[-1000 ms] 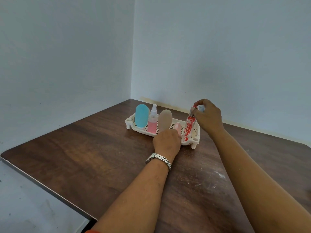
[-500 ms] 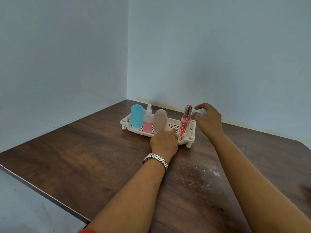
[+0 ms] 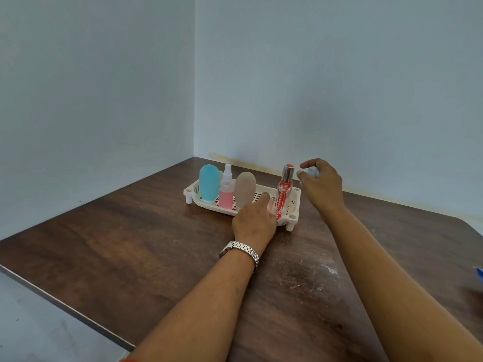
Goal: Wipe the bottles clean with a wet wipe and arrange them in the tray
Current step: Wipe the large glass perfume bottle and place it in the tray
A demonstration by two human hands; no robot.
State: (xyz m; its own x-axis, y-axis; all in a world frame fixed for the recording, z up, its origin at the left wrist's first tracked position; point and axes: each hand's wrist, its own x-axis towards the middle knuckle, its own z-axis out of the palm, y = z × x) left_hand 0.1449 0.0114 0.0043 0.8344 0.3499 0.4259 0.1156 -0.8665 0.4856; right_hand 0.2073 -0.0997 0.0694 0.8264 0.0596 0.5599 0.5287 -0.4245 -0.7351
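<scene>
At the far end of the table [image 3: 117, 231], a white tray [image 3: 192, 191] carries four bottles that can be counted plainly, all upright in a row. From left to right they are a blue bottle [image 3: 209, 182], a spray bottle [image 3: 226, 192] with pink liquid and a clear cap, a tan bottle [image 3: 245, 188], and a red bottle [image 3: 283, 194] with a silver cap. The first three stand close together, and the red bottle stands apart at the tray's right end.

The left hand [image 3: 254, 223] lies over the tray's near rim between the tan and red bottles, hiding that stretch of rim and the tray floor behind it. Its fingers [image 3: 264, 197] reach into the tray, but the back of the hand covers them, so whether they hold anything cannot be told. A faint pink patch shows at the hand's right edge, too little to identify. One watch [image 3: 240, 250] sits on that wrist.

The right hand [image 3: 322, 186] hovers just right of the red bottle's cap, not touching it. Its fingers [image 3: 309, 163] are curled and pinch a small pale wad, the wipe [image 3: 312, 172], mostly hidden in the grip.

A blue scrap [image 3: 479, 274] is cut off by the right edge and cannot be made out. Two of the tray's feet are visible.
</scene>
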